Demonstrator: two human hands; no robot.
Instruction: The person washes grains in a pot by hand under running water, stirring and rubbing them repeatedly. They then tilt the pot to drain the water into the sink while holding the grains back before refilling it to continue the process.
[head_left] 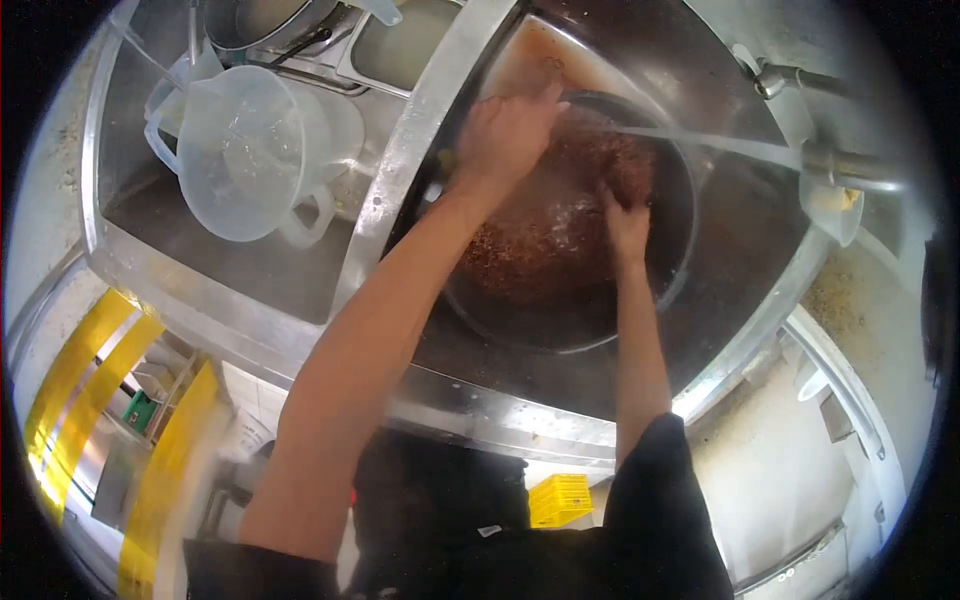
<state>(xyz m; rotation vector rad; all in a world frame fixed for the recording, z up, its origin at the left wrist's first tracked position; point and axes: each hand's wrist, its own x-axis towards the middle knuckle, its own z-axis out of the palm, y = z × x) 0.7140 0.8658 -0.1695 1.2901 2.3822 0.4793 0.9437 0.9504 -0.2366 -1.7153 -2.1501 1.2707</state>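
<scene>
A large dark round pot (pixel 690 235) sits in the right sink basin, with reddish-brown, grainy-looking liquid (pixel 530 260) inside. My left hand (pixel 508 135) is at the pot's far left rim, its fingers curled over the edge. Inside the pot, my right hand (pixel 628 225) is closed against a rough reddish-brown clump (pixel 630 172); its fingers are partly hidden and I cannot make out exactly what the clump is. A stream of water (pixel 715 142) runs from the right into the pot, close to both hands.
Metal faucets (pixel 850 165) stick out from the right wall. In the left basin are translucent plastic jugs (pixel 243 150), a dark pan (pixel 262 20) and a metal tray (pixel 400 45). A steel divider (pixel 400 150) separates the basins. A yellow crate (pixel 560 500) stands on the floor.
</scene>
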